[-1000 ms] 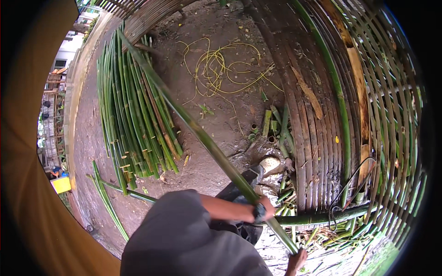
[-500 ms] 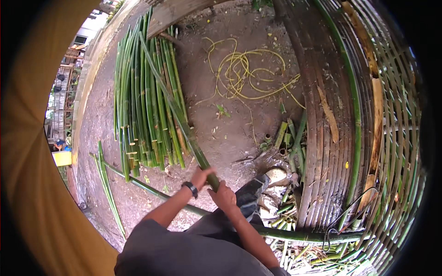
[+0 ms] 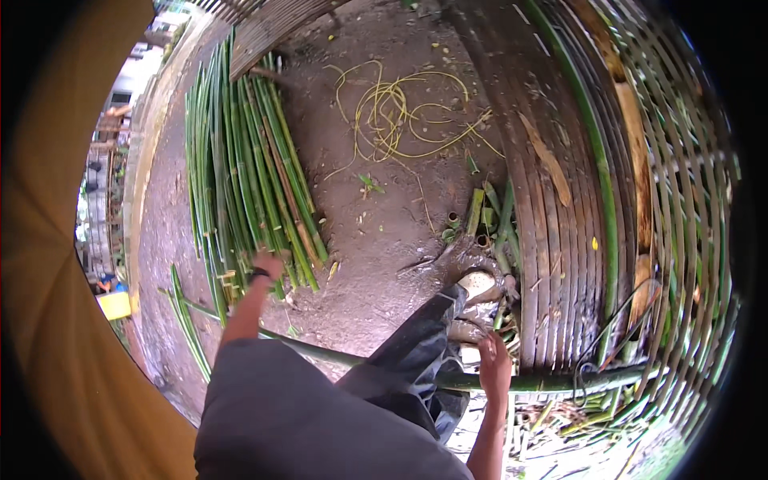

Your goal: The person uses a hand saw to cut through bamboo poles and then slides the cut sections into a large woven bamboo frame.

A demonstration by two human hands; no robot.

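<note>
Two hands work well apart. Nearest to us, our right hand point(image 3: 494, 366) rests on a long green pole point(image 3: 552, 382) that lies crosswise on the ground; the fingers seem laid over its top, though we cannot tell whether they close round it. We judge the hand sits there to steady the pole or our own balance while we lean the other way. The pole passes under our dark trouser leg point(image 3: 416, 352) and runs out toward both sides, so it lies directly beneath this hand. Just past the hand, short cut stubs point(image 3: 492, 216) and pale offcuts lie by a woven slat wall point(image 3: 640, 184), likely dropped where the trimming happens. Farther left, our left hand point(image 3: 268, 264), a dark band at its wrist, reaches out to the near ends of a stack of green stalks point(image 3: 240, 168); it touches or nearly touches those ends, and we cannot see whether it grips one. The stalks lie parallel with their ends together, which we take as keeping them easy to draw one at a time. Beyond, yellow cord point(image 3: 400, 112) lies loose on the bare earth, well away from both hands.
</note>
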